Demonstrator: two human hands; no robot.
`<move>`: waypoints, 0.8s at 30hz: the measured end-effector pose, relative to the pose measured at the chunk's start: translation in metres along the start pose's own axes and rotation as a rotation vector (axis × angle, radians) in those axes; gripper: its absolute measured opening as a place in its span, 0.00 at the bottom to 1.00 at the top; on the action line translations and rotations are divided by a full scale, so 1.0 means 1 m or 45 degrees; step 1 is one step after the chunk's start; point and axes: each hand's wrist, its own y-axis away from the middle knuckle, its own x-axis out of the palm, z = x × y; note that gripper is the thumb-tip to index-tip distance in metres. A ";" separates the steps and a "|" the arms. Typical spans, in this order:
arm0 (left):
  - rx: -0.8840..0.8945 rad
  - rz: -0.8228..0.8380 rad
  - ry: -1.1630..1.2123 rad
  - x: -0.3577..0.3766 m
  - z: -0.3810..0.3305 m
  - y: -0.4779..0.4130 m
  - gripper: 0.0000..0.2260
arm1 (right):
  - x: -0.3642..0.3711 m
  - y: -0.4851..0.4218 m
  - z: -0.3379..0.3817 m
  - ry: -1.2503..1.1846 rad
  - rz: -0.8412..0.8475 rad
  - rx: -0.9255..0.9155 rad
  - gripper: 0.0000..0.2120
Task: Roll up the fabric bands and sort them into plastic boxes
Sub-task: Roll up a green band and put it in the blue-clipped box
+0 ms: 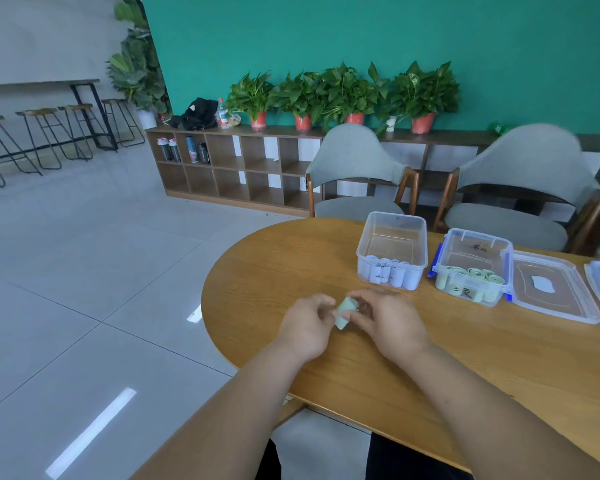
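A pale green fabric band [344, 312], rolled into a short tube, is held just above the wooden table [274, 271] between both hands. My left hand [307, 329] pinches its left end and my right hand [388, 323] pinches its right end. Behind them stands a clear plastic box [392, 249] with several white rolls along its near wall. To its right a clear box with blue clips [473, 265] holds several pale green rolls.
Two clear lids [555, 289] lie flat at the table's right side. Two grey chairs [355, 174] stand behind the table, with a low wooden shelf and potted plants [343, 95] along the green wall. Tiled floor lies to the left.
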 end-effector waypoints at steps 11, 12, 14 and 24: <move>-0.090 0.049 0.227 0.022 -0.021 0.024 0.07 | -0.008 0.027 0.001 0.328 0.086 0.091 0.14; -0.115 0.068 0.245 0.025 -0.020 0.024 0.07 | -0.009 0.026 0.002 0.323 0.088 0.096 0.14; -0.159 0.088 0.290 0.029 -0.018 0.023 0.08 | -0.013 0.025 0.003 0.333 0.104 0.087 0.11; -0.433 0.206 0.933 0.008 -0.040 0.017 0.21 | -0.040 0.019 0.016 0.318 -0.025 -0.035 0.11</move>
